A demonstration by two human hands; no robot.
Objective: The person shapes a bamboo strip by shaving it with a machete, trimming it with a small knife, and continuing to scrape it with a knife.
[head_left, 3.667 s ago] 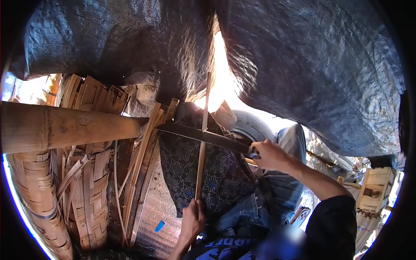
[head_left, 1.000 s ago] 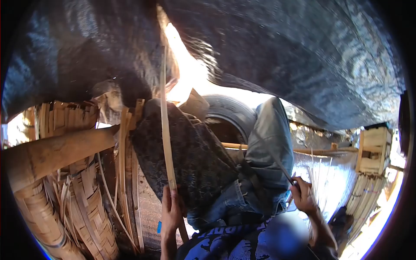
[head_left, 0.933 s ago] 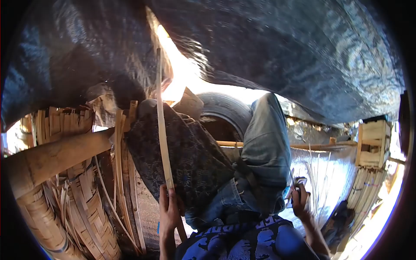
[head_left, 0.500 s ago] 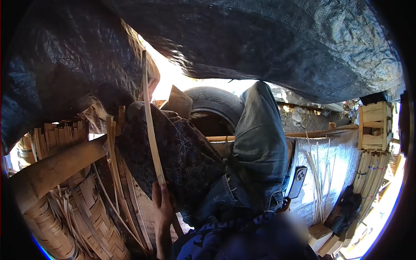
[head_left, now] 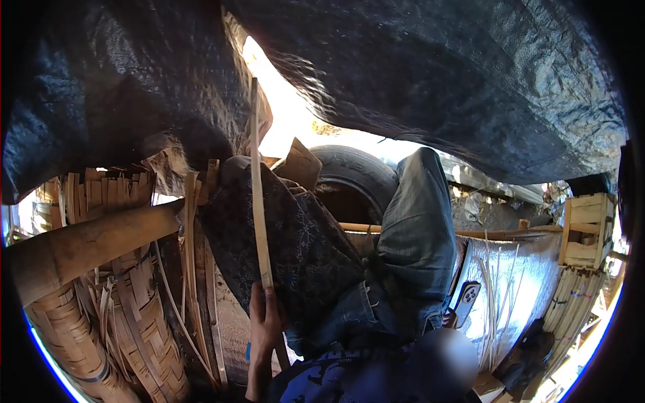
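My left hand (head_left: 267,314) is closed around the lower part of a long, pale bamboo strip (head_left: 259,201). The strip stands nearly upright in view, in front of a dark patterned cloth (head_left: 302,235) over my left leg. Its narrow far end reaches up to the bright gap between dark sheets. Only a small part of what looks like my right hand (head_left: 448,318) shows at my right hip, close to a phone (head_left: 465,301); its fingers are hidden, partly by a blurred patch.
A tire (head_left: 359,164) lies beyond my knees. At left, a thick bamboo pole (head_left: 94,245) crosses woven bamboo baskets (head_left: 67,336). Dark plastic sheeting (head_left: 437,74) hangs overhead. At right are a wooden crate (head_left: 588,232), bundled strips (head_left: 571,302) and thin slivers (head_left: 494,295) on a silvery sheet.
The camera view has shifted, so the surroundings appear farther right and mostly lower. My left hand still grips the bamboo strip, which stands a little more upright in view.
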